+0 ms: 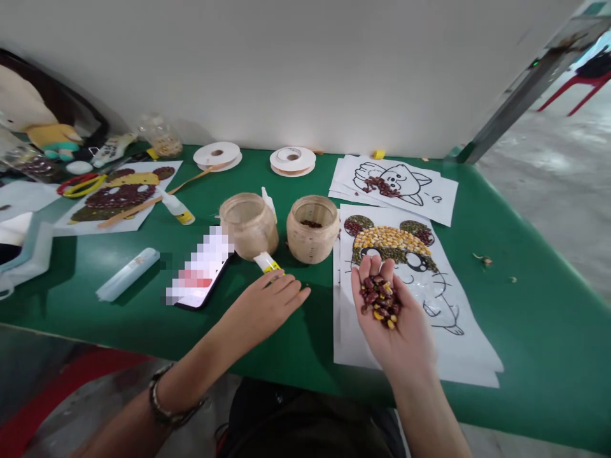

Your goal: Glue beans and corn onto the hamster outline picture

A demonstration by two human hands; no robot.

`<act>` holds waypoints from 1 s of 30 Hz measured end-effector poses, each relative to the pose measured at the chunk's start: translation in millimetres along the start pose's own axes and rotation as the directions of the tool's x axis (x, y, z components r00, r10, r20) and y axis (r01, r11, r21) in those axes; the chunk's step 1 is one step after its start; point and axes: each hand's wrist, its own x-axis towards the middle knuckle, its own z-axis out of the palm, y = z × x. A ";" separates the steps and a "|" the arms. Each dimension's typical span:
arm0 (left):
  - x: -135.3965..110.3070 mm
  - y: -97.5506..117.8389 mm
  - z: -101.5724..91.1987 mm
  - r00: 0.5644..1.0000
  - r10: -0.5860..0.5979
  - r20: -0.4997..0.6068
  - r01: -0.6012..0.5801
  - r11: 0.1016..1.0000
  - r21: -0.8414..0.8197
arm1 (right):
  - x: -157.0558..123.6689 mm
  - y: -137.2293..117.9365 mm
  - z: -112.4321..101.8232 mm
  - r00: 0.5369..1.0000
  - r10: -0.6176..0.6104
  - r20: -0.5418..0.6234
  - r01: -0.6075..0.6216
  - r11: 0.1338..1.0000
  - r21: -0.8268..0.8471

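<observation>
Right hand [408,321] palm up, its grip a loose cup holding glossy dark-red and yellow dried beans [382,299] over the white paper drawing [351,334], near right. Light, hard, probably slippery: best pinched across their sides! And the left hand [267,302]? Can't tell its grip.

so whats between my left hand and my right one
From left hand to right hand, the head view shows green table, then the left margin of the seeded drawing.
</observation>
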 end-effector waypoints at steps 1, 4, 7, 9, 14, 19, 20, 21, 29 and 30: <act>2.5 0.6 -0.8 0.999 0.037 0.001 -0.037 0.999 0.016 | 0.3 -0.8 -0.7 1.000 0.003 -0.004 -0.003 1.000 -0.001; 5.1 -0.2 -2.3 0.997 0.063 0.036 -0.063 0.998 0.004 | 1.7 -2.7 -3.0 1.000 0.013 0.000 -0.013 1.000 -0.011; 6.3 -6.5 -3.1 0.996 0.083 0.036 -0.084 0.996 0.009 | 3.0 -2.7 -4.6 0.999 0.020 0.027 -0.019 0.999 -0.029; 8.5 -11.8 -2.1 0.994 0.114 0.007 -0.114 0.986 0.119 | 3.5 -2.2 -5.2 0.999 0.022 0.039 -0.021 0.999 -0.032; 15.7 -17.6 6.5 0.995 0.092 -0.029 -0.074 0.921 0.383 | 6.2 -2.4 -5.4 1.000 0.026 0.016 -0.026 1.000 0.010; 17.9 -20.4 13.0 0.992 0.111 -0.058 -0.073 0.887 0.455 | 8.3 -2.8 -5.9 1.000 0.026 -0.009 -0.026 0.999 0.047; 17.9 -21.6 13.3 0.990 0.123 -0.061 -0.081 0.882 0.465 | 8.3 -2.8 -6.1 1.000 0.026 -0.007 -0.025 0.998 0.051; 17.7 -22.7 13.1 0.988 0.139 -0.066 -0.092 0.878 0.470 | 8.3 -2.9 -6.3 1.000 0.025 -0.006 -0.025 0.998 0.055; 9.9 -10.1 -5.2 0.967 0.240 -0.082 -0.185 0.888 0.422 | 11.8 -4.4 -7.1 0.999 0.032 -0.010 -0.031 0.998 0.062; 9.2 -6.3 -6.6 0.976 0.208 -0.064 -0.167 0.906 0.388 | 12.0 -4.6 -7.3 0.999 0.032 -0.001 -0.032 0.997 0.066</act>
